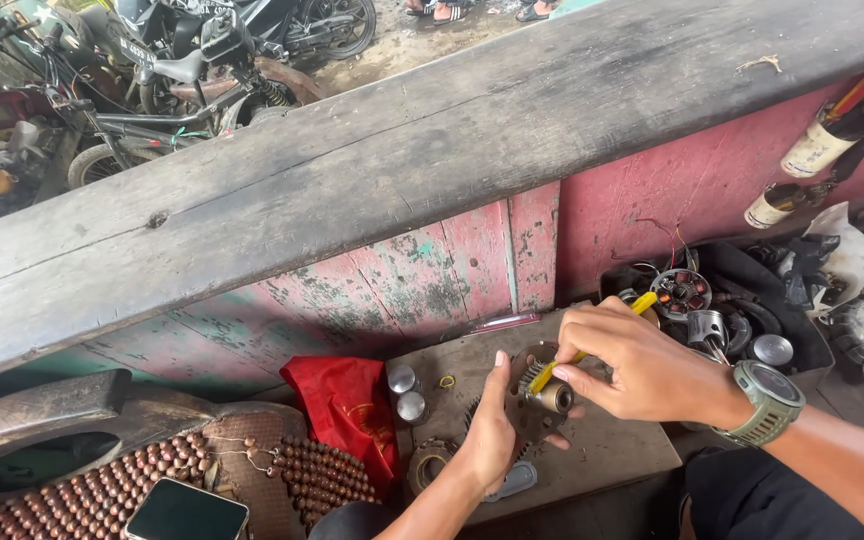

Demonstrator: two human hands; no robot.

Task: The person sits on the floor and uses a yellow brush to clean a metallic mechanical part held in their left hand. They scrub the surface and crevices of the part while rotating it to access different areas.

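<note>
- Landmark: the brown board [592,450], lying flat on the ground against the foot of the pink wooden wall [652,190].
- Left hand [492,430] over the board's middle, fingers wrapped around a round toothed metal part [540,392] and holding it just above the board.
- Right hand [632,365] above the board's right half, fingertips pinched together on a yellow-handled tool [582,352]; green watch [770,398] on that wrist.
- Tool slants from upper right down to lower left; its tip meets the small metal cylinder at the part's centre. Can't tell the tip shape, hidden by the fingers.
- On the board's left end: two small shiny round caps [406,392], one just behind the other.
- Left of the board, touching its edge: crumpled red cloth [347,405].
- Further left of the board: brown beaded mat [102,490] with a dark phone [187,512] lying on it.
- Right of the board: pile of engine parts, including a copper-wound coil ring [682,292] and a piston [709,330].
- Beyond the wall above the board: grey wooden beam [402,150], motorcycles [172,70] parked behind it.
</note>
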